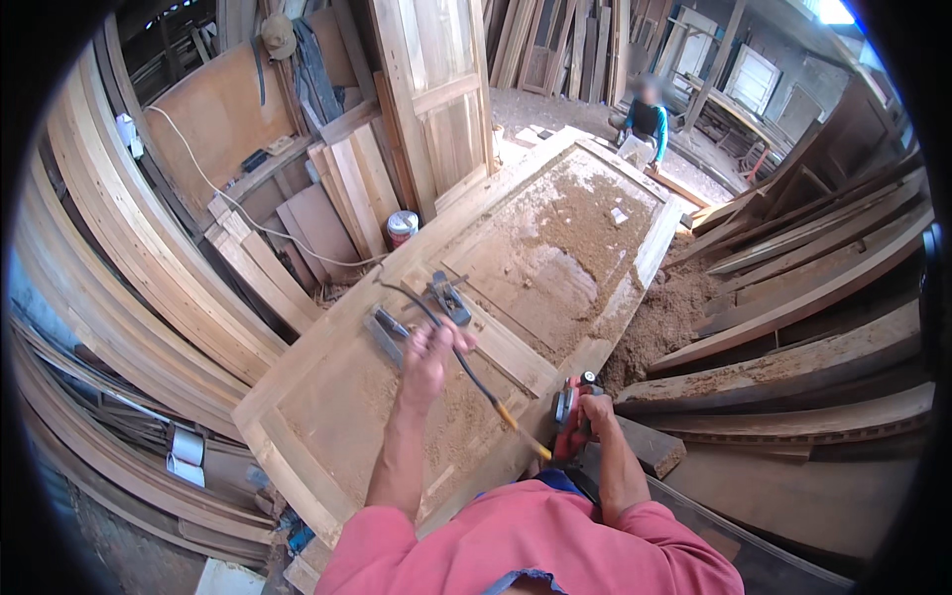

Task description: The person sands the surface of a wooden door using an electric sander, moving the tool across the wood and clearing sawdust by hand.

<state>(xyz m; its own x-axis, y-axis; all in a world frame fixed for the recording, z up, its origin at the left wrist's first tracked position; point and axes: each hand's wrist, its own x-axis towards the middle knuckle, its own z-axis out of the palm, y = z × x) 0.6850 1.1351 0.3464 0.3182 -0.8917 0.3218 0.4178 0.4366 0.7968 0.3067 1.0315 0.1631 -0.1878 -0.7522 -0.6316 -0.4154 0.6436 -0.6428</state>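
My left hand (433, 349) is raised over a wooden panelled door (347, 327), its fingers closed around a black power cord (477, 382). Lower down, the cord has yellow sections and runs toward a red power tool, which looks like an electric planer (569, 433). My right hand (597, 409) grips that planer by its handle at the door's near right edge. Beyond my left hand lies a hand plane (451, 299) on the door. Beside it rests a long grey metal tool (385, 335), partly covered by my hand. Sawdust and shavings (585, 233) coat the recessed panels.
Long boards (149, 228) lean on the left; more planks (813, 288) are stacked on the right. A paint bucket (403, 227) stands past the door's left edge. An upright door (436, 89) rises behind it. Another person (647, 121) sits or crouches beyond the far end.
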